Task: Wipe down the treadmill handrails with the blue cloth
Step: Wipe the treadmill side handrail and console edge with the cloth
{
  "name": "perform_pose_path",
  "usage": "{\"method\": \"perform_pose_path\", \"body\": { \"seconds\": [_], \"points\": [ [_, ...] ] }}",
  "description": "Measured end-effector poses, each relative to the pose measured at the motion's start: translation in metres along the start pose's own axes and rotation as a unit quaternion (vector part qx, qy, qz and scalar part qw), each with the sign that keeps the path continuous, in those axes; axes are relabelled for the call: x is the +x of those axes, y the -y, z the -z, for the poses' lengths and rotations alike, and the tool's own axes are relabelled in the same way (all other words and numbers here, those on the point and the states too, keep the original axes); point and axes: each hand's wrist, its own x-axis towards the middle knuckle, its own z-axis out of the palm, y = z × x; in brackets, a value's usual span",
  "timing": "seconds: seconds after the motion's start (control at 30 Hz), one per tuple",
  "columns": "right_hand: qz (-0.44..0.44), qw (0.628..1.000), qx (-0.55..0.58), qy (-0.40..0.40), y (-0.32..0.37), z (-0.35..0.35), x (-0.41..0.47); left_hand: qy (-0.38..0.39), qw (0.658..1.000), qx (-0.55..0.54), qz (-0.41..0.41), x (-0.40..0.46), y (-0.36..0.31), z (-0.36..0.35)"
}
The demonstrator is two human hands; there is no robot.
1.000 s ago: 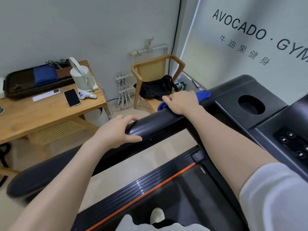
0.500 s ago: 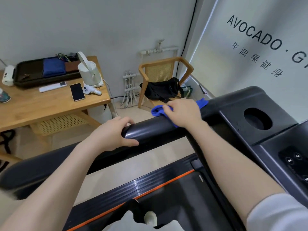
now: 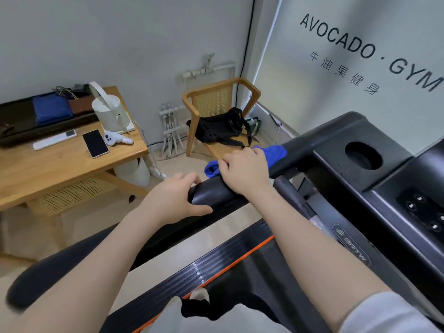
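The black left handrail [image 3: 216, 194] of the treadmill runs from the lower left up to the console. My right hand [image 3: 245, 170] presses the blue cloth [image 3: 276, 152] onto the top of the rail near the console; blue folds stick out on both sides of the hand. My left hand [image 3: 171, 200] is wrapped around the same rail just below and left of the right hand, thumb on the near side. A short stretch of bare rail separates the two hands.
The console [image 3: 384, 188] with a round cup hole [image 3: 363, 155] and buttons fills the right. The belt deck with an orange stripe [image 3: 228, 263] lies below. Beyond the rail stand a wooden chair [image 3: 221, 97] with a black bag and a wooden table [image 3: 60, 164] with a phone and kettle.
My right hand has slid the cloth down the rail toward my left hand, leaving more blue showing behind it. My left hand keeps its grip on the rail.
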Motion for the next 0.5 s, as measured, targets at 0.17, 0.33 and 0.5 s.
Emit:
{"method": "perform_pose_path", "body": {
  "seconds": [0.17, 0.33, 0.5],
  "points": [
    [0.076, 0.997, 0.028, 0.018, -0.003, -0.001, 0.0, 0.003, 1.0, -0.001, -0.007, 0.0, -0.002, 0.0],
    [0.043, 0.997, 0.034, 0.057, -0.062, 0.001, 0.025, -0.02, 0.999, -0.024, -0.006, 0.008, -0.012, 0.005],
    [0.044, 0.999, 0.008, 0.005, -0.144, 0.003, 0.032, -0.046, 0.995, -0.063, -0.06, 0.023, -0.039, 0.006]
  ]
}}
